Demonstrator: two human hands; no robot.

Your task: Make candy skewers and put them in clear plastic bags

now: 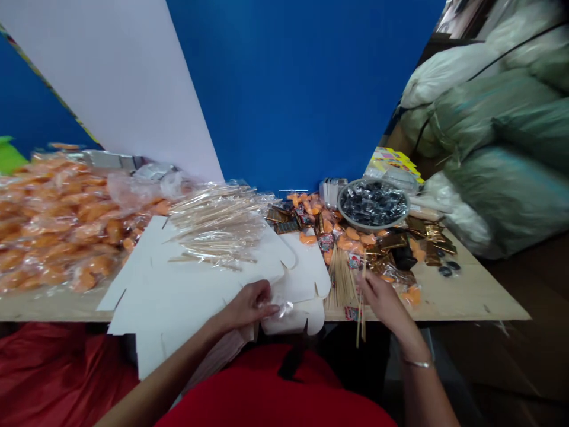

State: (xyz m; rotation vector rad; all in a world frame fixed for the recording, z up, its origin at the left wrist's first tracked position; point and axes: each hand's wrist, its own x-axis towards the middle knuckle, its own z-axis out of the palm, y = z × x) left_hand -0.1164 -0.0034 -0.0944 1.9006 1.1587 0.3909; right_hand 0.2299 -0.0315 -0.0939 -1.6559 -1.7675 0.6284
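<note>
Nearest, a red top (275, 388) fills the bottom edge, with red cloth (66, 373) hanging at the lower left; just beyond, the left hand (254, 303) has its grip pinching a crinkled clear plastic wrapper (284, 308) between thumb and fingers, above the front edge of the white cardboard sheets (178, 296); these are flat and smooth, with slots and rounded flaps, and overhang the near edge of the pale surface (484, 293); the right hand (381, 296), a metal bracelet (418, 363) at its wrist, has its grip closed round a few thin sticks (361, 308), which hang slanting past the edge; just beside it a fanned bundle of loose sticks (341, 281) lies on the surface, crowded by orange pieces (351, 244), shiny gold-brown packets (393, 242) and, to the right, round black discs (446, 271); farther in, a glossy heap of film-wrapped sticks (217, 225) covers the back of the cardboard, while a large mound of bagged orange pieces (57, 219) takes up the left; behind the right-hand clutter stands a round basin (372, 226) full of dark pieces in clear wrap, with a yellow printed box (398, 159) behind; blue panel (293, 89) and pale panel (133, 77) close the back; bulging, wrinkled sacks (502, 112) pile up at the far right.
</note>
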